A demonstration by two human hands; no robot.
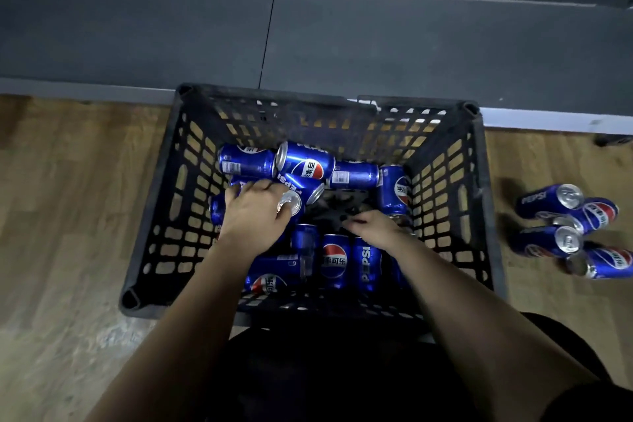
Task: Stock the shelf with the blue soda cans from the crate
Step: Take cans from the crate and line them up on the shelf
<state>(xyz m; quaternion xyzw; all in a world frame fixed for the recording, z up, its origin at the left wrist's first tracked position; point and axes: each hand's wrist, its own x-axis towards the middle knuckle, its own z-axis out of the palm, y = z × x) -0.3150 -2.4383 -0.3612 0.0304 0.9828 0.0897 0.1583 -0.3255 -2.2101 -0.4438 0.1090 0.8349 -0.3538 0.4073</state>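
A black plastic crate [154, 216] stands on the floor with several blue soda cans [334, 260] lying loose inside it. My left hand [255, 216] is down in the crate's left half. Its fingers curl over a can [290, 203] whose silver end shows beside the thumb. My right hand [375, 228] hangs over the crate's middle right with its fingers bent downward above a bare patch of the crate floor, and nothing shows in it. The dark grey shelf [376, 44] lies just beyond the crate and carries no cans in view.
Several more blue cans [568, 229] stand and lie on the wooden floor [68, 216] to the right of the crate. The crate's far wall sits against the shelf's pale base strip [85, 89]. My dark-clothed legs are at the near side.
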